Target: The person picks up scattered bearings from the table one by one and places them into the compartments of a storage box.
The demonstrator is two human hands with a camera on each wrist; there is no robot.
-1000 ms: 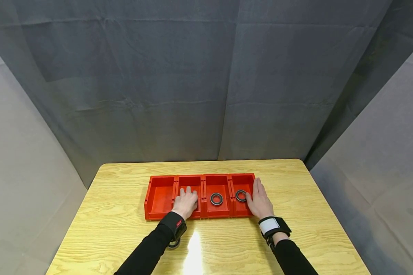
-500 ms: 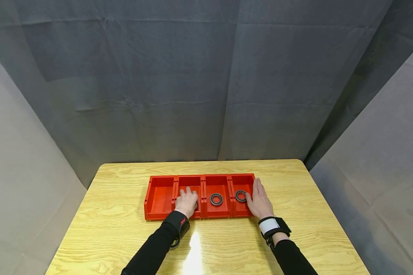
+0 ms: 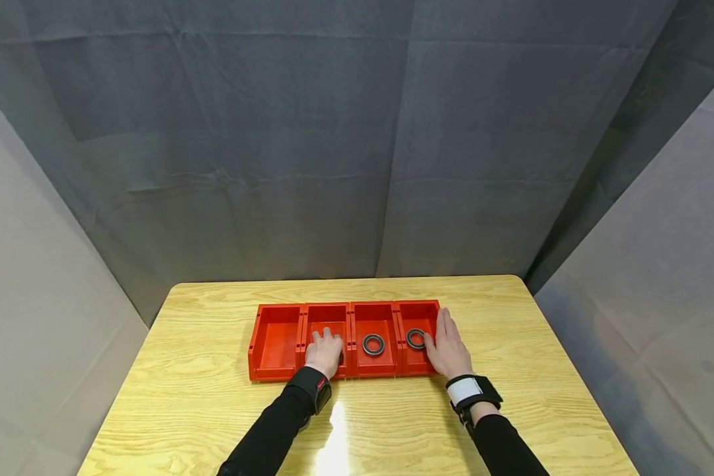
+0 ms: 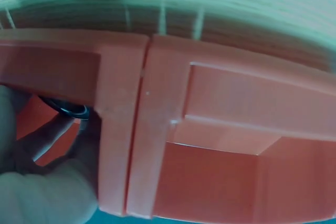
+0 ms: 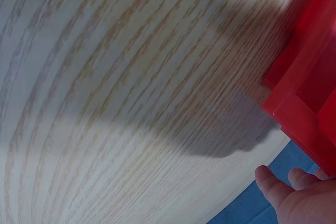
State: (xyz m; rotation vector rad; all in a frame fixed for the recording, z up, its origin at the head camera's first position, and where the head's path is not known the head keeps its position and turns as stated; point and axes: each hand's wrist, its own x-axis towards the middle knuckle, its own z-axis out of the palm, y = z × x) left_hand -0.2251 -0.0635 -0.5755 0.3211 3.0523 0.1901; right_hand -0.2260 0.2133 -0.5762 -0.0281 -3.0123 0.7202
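A row of joined red bins (image 3: 276, 344) stands on the table. My left hand (image 3: 324, 352) reaches into the second bin from the left. In the left wrist view, its fingers (image 4: 44, 140) are curled at a dark ball bearing (image 4: 65, 107), mostly hidden by the hand and bin wall. One bearing (image 3: 373, 344) lies flat in the third bin, another (image 3: 415, 338) in the rightmost bin. My right hand (image 3: 450, 347) rests along the row's right outer wall, fingers straight, thumb over the rim beside that bearing.
The wooden table (image 3: 214, 330) extends around the bins. A further dark ring (image 3: 305, 422) on the table is almost covered by my left wrist. Grey cloth (image 3: 274, 165) hangs behind the table, with pale cloth at both sides.
My left hand and forearm have shifted slightly right and toward me within the second bin. The left wrist now covers more of the ring on the table. My right hand stays in place.
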